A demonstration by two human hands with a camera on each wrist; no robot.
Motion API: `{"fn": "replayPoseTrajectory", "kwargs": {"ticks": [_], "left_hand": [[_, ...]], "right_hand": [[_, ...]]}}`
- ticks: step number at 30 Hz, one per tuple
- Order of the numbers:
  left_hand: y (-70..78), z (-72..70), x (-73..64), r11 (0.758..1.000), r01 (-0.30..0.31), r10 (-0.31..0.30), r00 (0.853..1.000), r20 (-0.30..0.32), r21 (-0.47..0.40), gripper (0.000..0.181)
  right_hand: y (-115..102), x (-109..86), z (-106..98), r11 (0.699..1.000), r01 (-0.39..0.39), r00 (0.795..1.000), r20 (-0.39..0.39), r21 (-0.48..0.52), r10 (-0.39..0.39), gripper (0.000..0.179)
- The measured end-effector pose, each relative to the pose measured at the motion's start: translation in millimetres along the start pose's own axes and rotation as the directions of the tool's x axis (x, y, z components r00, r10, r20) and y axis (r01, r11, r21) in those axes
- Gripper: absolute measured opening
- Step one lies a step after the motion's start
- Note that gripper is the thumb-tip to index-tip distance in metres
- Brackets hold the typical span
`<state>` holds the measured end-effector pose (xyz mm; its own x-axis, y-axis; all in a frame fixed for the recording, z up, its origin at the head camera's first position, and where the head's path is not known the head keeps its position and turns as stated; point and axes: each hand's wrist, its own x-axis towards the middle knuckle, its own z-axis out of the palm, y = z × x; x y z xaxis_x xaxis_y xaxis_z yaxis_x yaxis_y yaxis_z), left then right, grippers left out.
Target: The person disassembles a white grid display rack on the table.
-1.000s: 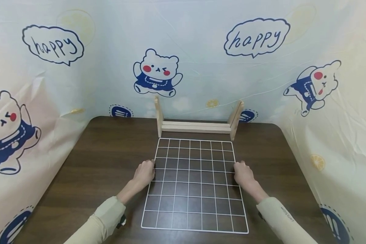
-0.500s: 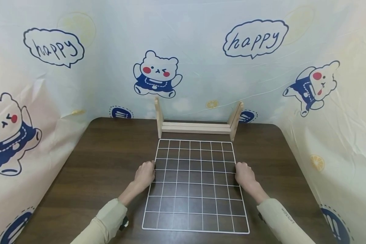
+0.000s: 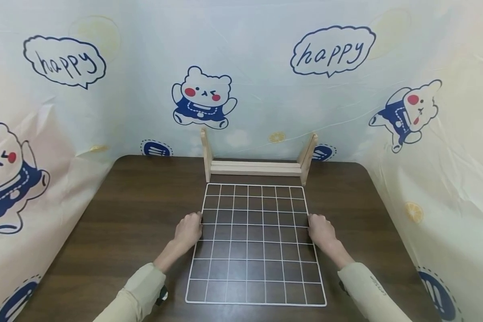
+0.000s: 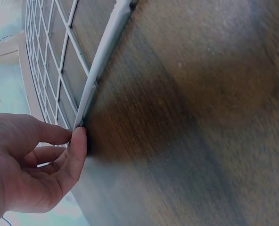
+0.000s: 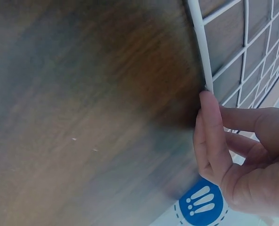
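Note:
A white wire grid panel [image 3: 247,241] lies over the dark wooden table, its far edge just in front of the pale wooden rack. My left hand [image 3: 188,230] pinches the panel's left side rod about a third of the way from its far end. In the left wrist view, the left thumb and fingertips meet on the outer rod [image 4: 93,77]. My right hand [image 3: 322,230] pinches the right side rod at a matching spot, and the right wrist view shows its fingertips closed on that rod [image 5: 201,44].
The pale wooden rack [image 3: 255,169] with two upright ends and a low crossbar stands at the back of the table [image 3: 145,197]. Printed cloth [image 3: 257,58] with bear drawings hangs behind and along both sides of the table.
The hands keep their pinch on the grid panel, which stays in nearly the same place. The head view has shifted slightly.

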<state>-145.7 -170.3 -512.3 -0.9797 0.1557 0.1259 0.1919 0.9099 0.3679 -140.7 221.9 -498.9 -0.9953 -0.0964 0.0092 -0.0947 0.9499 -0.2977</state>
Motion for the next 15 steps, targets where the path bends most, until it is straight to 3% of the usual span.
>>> {"fn": "replayPoseTrajectory", "kwargs": {"ticks": [3,7,10,15], "left_hand": [[-1.5,-0.4,-0.1,1.0,-0.003,0.003,1.0,0.002,0.001,0.013],[-4.9,0.3,-0.1,0.997,0.061,-0.059,0.997,0.043,-0.049,0.01],[-9.3,0.4,0.1,0.986,0.114,-0.106,0.992,0.07,-0.121,0.022],[-13.4,-1.1,-0.4,0.978,0.107,-0.103,0.994,0.034,-0.179,0.035]], "right_hand": [[1.1,-0.4,1.6,1.0,-0.009,1.0,0.001,0.002,0.009,0.006],[2.2,-2.5,2.9,1.0,-0.015,1.0,0.003,0.002,0.015,0.015],[2.9,-4.1,2.9,1.0,-0.023,1.0,0.011,0.021,0.023,0.019],[4.9,-6.8,2.9,0.995,-0.06,0.998,0.038,0.085,0.057,0.037]]}}
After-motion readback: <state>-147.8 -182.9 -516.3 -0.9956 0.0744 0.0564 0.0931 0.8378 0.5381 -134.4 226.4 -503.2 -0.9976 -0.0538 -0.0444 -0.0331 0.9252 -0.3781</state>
